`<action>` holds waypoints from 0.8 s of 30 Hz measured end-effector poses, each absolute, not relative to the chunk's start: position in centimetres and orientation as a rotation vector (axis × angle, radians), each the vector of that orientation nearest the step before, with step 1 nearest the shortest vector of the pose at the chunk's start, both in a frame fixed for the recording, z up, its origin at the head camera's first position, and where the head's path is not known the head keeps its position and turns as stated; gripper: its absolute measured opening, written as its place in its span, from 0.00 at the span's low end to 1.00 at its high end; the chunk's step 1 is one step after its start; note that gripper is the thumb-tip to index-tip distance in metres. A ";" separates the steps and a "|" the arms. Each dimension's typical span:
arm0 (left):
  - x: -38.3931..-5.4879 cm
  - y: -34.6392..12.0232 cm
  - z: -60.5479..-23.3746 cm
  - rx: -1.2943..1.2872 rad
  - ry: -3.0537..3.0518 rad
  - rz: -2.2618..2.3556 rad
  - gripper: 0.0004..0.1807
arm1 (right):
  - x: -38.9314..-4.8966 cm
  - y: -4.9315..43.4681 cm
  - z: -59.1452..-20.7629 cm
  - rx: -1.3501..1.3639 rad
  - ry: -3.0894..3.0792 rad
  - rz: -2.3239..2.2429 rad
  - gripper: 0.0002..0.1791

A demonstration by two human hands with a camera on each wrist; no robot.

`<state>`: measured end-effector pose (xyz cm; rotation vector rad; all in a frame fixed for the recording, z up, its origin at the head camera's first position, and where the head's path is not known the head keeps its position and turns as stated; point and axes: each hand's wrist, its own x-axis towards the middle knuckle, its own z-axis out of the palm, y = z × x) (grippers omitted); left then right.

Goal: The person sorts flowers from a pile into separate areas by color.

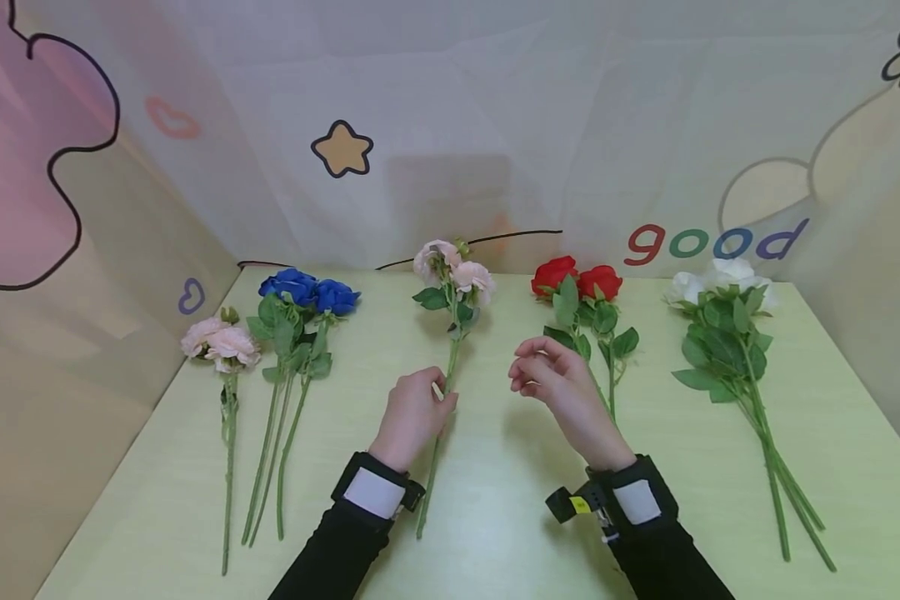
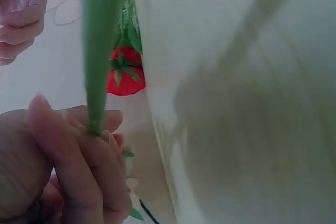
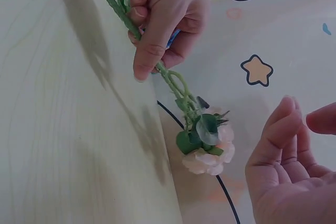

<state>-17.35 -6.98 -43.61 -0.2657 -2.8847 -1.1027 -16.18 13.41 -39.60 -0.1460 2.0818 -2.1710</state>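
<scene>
My left hand (image 1: 414, 414) pinches the green stem of a pale pink artificial flower (image 1: 450, 287) at mid-table, its blooms pointing away from me. In the right wrist view, thumb and fingers close round that stem, and the pink blooms (image 3: 207, 156) hang beyond them. The stem (image 2: 102, 45) crosses the left wrist view close to the camera. My right hand (image 1: 562, 392) hovers above the table between the pink flower and the red roses (image 1: 577, 279). Its fingers are loosely curled, with a gap to the thumb and nothing held.
Another pink flower (image 1: 225, 343) and several blue roses (image 1: 307, 292) lie on the left of the pale table (image 1: 495, 533). White flowers (image 1: 723, 287) with long crossed stems lie at the right. A printed cloth backdrop (image 1: 450, 108) rises behind the table's far edge.
</scene>
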 end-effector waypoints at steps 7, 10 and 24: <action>-17.6 -7.3 -44.7 -0.246 -2.978 -1.130 0.12 | -16.5 13.6 -40.1 -0.134 2.095 -2.161 0.13; -17.6 -7.3 -44.8 -0.232 -3.025 -1.182 0.11 | -16.5 13.7 -40.2 -0.133 2.099 -2.157 0.13; -17.2 -7.8 -43.4 -0.181 -3.176 -1.161 0.12 | -16.7 14.1 -40.0 -0.135 2.077 -2.196 0.14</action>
